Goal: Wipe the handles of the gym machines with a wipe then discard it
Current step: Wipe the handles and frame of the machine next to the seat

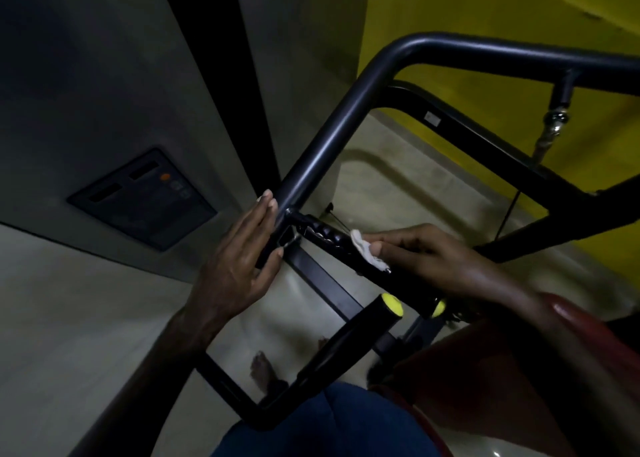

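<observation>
Black tubular machine frame (332, 127), running from centre toward 1 o'clock; yellow wall (485, 23) behind at 1 o'clock. Left hand (239, 259), fingers straight, flat against the frame's lower end. Right hand (429, 259), at 3 o'clock of the left, pinches a white wipe (363, 248) onto the ribbed black handle (332, 240); second, yellow-capped handle (353, 339) at 6 o'clock.

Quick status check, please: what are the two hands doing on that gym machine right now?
Right hand pinches white wipe against black handle. Left hand open, fingers flat on the frame tube. Nothing blocking the handle.
</observation>
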A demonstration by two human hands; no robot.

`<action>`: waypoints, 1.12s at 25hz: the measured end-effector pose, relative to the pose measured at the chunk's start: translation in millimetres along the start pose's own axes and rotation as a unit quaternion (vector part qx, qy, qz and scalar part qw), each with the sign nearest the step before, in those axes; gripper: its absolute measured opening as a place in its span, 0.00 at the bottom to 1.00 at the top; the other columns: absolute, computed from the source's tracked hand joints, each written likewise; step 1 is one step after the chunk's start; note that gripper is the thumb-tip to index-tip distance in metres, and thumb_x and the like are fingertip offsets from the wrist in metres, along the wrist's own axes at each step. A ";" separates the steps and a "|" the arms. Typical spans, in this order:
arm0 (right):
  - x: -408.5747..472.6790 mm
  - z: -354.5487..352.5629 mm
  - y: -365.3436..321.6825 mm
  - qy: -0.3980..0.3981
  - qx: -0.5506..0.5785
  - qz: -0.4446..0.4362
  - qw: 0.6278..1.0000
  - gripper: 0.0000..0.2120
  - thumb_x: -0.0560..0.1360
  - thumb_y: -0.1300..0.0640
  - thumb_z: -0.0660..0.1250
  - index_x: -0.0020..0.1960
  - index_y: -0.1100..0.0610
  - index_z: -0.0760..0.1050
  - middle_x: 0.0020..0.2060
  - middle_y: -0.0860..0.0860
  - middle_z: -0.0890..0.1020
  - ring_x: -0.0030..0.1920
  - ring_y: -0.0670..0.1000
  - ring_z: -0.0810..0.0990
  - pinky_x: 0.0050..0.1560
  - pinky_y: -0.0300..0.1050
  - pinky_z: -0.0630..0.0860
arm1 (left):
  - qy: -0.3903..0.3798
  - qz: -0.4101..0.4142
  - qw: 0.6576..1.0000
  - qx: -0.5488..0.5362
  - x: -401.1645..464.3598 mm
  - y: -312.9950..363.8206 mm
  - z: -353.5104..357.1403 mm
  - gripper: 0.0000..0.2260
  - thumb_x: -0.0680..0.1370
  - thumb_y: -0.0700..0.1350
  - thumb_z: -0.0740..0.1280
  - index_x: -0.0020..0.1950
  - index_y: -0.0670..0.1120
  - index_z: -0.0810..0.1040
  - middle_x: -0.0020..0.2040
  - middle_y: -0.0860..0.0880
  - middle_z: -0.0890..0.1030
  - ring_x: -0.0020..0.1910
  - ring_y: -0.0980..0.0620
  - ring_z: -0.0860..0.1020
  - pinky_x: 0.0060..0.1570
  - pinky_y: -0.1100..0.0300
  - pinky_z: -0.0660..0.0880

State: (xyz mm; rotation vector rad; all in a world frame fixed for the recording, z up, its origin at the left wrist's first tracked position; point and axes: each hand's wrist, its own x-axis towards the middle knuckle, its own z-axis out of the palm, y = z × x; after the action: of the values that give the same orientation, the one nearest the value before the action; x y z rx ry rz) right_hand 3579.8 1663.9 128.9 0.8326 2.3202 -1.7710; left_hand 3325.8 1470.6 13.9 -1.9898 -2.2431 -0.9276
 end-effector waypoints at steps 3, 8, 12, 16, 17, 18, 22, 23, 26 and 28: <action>4.9 4.5 -1.7 0.014 -0.038 -0.025 0.999 0.15 0.83 0.45 0.66 0.68 0.37 0.78 0.65 0.41 0.83 0.67 0.50 0.81 0.68 0.61 0.78 | 0.005 -0.014 1.000 0.013 -0.3 3.7 -0.1 0.30 0.84 0.42 0.68 0.83 0.35 0.61 0.85 0.40 0.61 0.84 0.43 0.63 0.77 0.42 0.70; -19.2 -4.5 -18.7 -0.006 -0.255 -0.086 0.963 0.20 0.83 0.46 0.63 0.75 0.40 0.72 0.71 0.44 0.79 0.66 0.44 0.80 0.64 0.38 0.78 | 0.008 -0.016 1.000 0.021 0.1 3.9 -0.3 0.30 0.84 0.42 0.69 0.83 0.35 0.62 0.84 0.39 0.62 0.83 0.43 0.64 0.76 0.43 0.71; 34.7 14.8 -36.0 -0.029 -0.384 -0.149 0.911 0.20 0.84 0.46 0.52 0.73 0.47 0.70 0.62 0.49 0.82 0.53 0.48 0.83 0.52 0.50 0.83 | 0.012 -0.014 0.999 0.030 0.6 3.4 -0.5 0.30 0.84 0.42 0.69 0.82 0.36 0.63 0.84 0.40 0.62 0.83 0.44 0.65 0.74 0.42 0.73; 39.7 -7.0 -29.9 -0.073 -0.377 -0.108 0.917 0.18 0.86 0.48 0.59 0.76 0.46 0.70 0.55 0.49 0.85 0.51 0.45 0.84 0.51 0.50 0.83 | 0.013 -0.016 0.999 0.036 0.7 2.7 -0.2 0.30 0.84 0.43 0.68 0.83 0.36 0.63 0.84 0.40 0.62 0.83 0.44 0.65 0.74 0.43 0.73; 31.8 -11.5 -29.6 -0.079 -0.361 -0.091 0.925 0.20 0.86 0.47 0.60 0.77 0.45 0.70 0.59 0.48 0.85 0.55 0.44 0.84 0.56 0.48 0.82 | 0.010 -0.016 0.999 0.036 0.8 2.3 0.0 0.30 0.84 0.43 0.68 0.83 0.36 0.62 0.84 0.40 0.62 0.83 0.44 0.65 0.75 0.43 0.72; 29.2 -13.8 -27.8 -0.081 -0.328 -0.078 0.938 0.20 0.85 0.46 0.61 0.77 0.45 0.70 0.64 0.47 0.84 0.60 0.43 0.83 0.61 0.48 0.81 | 0.009 -0.016 0.999 0.037 0.8 2.1 0.0 0.30 0.84 0.44 0.68 0.83 0.36 0.62 0.85 0.41 0.62 0.83 0.45 0.64 0.75 0.44 0.72; 66.6 -3.9 -20.8 -0.094 -0.136 -0.037 0.986 0.14 0.85 0.49 0.63 0.68 0.44 0.80 0.63 0.56 0.84 0.63 0.55 0.83 0.66 0.59 0.77 | 0.007 -0.020 0.999 0.039 -0.1 0.2 1.1 0.30 0.84 0.44 0.68 0.83 0.37 0.61 0.85 0.41 0.61 0.83 0.45 0.63 0.76 0.44 0.71; 76.8 3.5 -19.3 -0.094 -0.060 -0.018 0.994 0.13 0.85 0.50 0.63 0.66 0.45 0.82 0.60 0.59 0.85 0.62 0.61 0.83 0.67 0.61 0.76 | 0.006 -0.019 0.999 0.039 0.0 -0.1 1.2 0.30 0.84 0.44 0.68 0.83 0.37 0.61 0.85 0.41 0.61 0.83 0.45 0.63 0.76 0.44 0.71; 83.1 11.5 -10.3 -0.107 0.129 0.051 0.985 0.16 0.86 0.50 0.62 0.63 0.59 0.83 0.55 0.64 0.86 0.59 0.65 0.84 0.66 0.59 0.78 | 0.010 -0.016 0.999 0.043 0.6 0.6 0.9 0.30 0.84 0.44 0.68 0.83 0.37 0.62 0.85 0.41 0.61 0.83 0.45 0.64 0.75 0.44 0.72; 70.9 15.1 6.1 -0.118 0.265 0.100 0.952 0.20 0.86 0.52 0.61 0.65 0.68 0.80 0.57 0.65 0.85 0.60 0.63 0.85 0.65 0.54 0.80 | 0.009 -0.018 0.999 0.045 0.2 1.0 0.6 0.31 0.84 0.44 0.69 0.83 0.36 0.62 0.85 0.40 0.61 0.83 0.45 0.64 0.75 0.44 0.72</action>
State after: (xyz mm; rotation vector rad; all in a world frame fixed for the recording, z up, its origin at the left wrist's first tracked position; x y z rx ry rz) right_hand 3519.3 1676.4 90.4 0.8233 1.5674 -2.2828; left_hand 3326.8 1471.1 13.9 -1.9027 -2.2756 -0.8271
